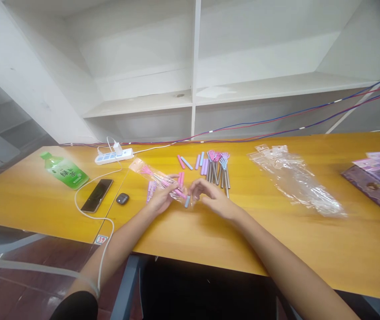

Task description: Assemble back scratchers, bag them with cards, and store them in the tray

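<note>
My left hand is closed round a clear plastic bag with a pink back scratcher inside. At the bag's near end, my right hand has its fingers curled against the film, seemingly pinching its edge. A short blue tube lies at that end, between the two hands; whether it is inside the bag I cannot tell. Beyond the hands are a pile of back scratchers with pink, purple and blue heads on metal rods, and several loose coloured tubes. A purple printed card lies beside my left hand.
Several clear bags lie in a heap to the right, near a patterned purple box of packed items. On the left are a green bottle, a phone, a black case, a power strip and a white cable.
</note>
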{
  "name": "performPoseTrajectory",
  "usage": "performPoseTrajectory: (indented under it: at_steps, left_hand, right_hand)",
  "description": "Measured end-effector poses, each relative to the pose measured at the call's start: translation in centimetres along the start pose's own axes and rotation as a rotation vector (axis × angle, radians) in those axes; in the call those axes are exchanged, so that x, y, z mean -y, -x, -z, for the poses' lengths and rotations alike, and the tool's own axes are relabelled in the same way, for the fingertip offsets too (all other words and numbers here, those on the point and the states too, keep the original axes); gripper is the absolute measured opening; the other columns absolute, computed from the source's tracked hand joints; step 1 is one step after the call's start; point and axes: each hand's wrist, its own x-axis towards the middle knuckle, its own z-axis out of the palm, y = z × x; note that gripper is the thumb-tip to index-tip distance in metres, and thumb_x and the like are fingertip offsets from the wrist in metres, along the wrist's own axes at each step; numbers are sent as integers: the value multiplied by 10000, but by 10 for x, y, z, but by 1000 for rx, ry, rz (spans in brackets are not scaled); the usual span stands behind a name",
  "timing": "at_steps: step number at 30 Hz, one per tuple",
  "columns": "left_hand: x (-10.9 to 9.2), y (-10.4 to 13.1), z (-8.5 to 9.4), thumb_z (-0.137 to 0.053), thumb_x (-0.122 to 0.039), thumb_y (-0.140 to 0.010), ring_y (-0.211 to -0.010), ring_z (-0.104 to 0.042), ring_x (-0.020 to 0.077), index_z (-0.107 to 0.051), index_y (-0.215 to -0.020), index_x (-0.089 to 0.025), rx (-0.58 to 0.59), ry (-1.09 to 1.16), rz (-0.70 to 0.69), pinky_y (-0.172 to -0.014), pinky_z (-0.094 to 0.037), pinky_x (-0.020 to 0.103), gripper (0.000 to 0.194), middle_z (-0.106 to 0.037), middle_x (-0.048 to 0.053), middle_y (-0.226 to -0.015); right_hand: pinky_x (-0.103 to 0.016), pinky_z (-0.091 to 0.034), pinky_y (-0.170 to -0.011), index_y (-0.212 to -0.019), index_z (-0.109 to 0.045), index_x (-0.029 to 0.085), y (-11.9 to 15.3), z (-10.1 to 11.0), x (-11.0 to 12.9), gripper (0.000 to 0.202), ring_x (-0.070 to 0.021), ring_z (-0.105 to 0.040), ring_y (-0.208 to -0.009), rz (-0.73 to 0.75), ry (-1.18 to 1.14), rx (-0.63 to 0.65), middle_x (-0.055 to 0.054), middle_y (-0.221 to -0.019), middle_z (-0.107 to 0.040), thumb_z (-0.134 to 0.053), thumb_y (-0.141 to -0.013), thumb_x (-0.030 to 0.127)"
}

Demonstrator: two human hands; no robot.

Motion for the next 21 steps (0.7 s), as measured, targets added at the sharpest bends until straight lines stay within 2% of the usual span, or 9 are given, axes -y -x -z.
performPoseTrajectory:
  at_steps: [3, 6, 9, 13, 18, 21]
  left_hand:
    - [0, -2, 4, -889, -291, -783, -790, -730, 182, -602, -1242, -178, -10, 6, -30, -765, -569, 314, 552, -743, 27, -856]
    - [-1, -2, 4, -900, -289, -770, -775, -723, 173, -603, -1233, -170, -24, -1, -26, -750, -570, 307, 563, -738, 22, -841]
    - [-1, -1, 2, -922, -297, -743, -765, -723, 168, -621, -1187, -157, -33, -40, -10, -742, -571, 299, 554, -730, 15, -831]
    - [3, 1, -2, -937, -303, -720, -739, -723, 174, -631, -1167, -150, -11, -103, -6, -712, -583, 308, 563, -723, 11, -820]
    - [9, 4, -6, -939, -319, -718, -707, -730, 175, -662, -1129, -148, 19, -96, 34, -696, -593, 311, 525, -718, 11, -837]
    - [10, 4, -5, -926, -334, -743, -703, -743, 194, -661, -1105, -155, 68, -72, 84, -708, -596, 329, 483, -736, 27, -851]
  right_hand:
    - [-346, -535, -839, -1047, -651, 237, -2, -2, 0, 166, -172, -641, -868, 65, 160, -36, -39, -1025, -662, -610, -911, 151]
    - [-333, -534, -810, -988, -700, 236, -4, -2, 1, 58, -166, -630, -853, 145, 228, -24, -50, -1012, -653, -642, -978, 230]
    - [-328, -530, -802, -997, -736, 243, -4, -1, 0, 94, -173, -636, -878, 171, 250, -36, -59, -1016, -676, -649, -1007, 278]
    - [-342, -532, -830, -991, -752, 246, -4, -3, -2, 137, -186, -653, -902, 144, 286, -35, -63, -1020, -702, -635, -1018, 310]
    - [-358, -529, -784, -965, -737, 249, -5, -9, -7, 123, -189, -616, -784, 23, 352, -78, -51, -968, -725, -670, -982, 352]
    - [-422, -522, -876, -965, -731, 255, -6, -12, -9, 111, -234, -615, -899, 19, 414, -122, -59, -951, -731, -681, -972, 355]
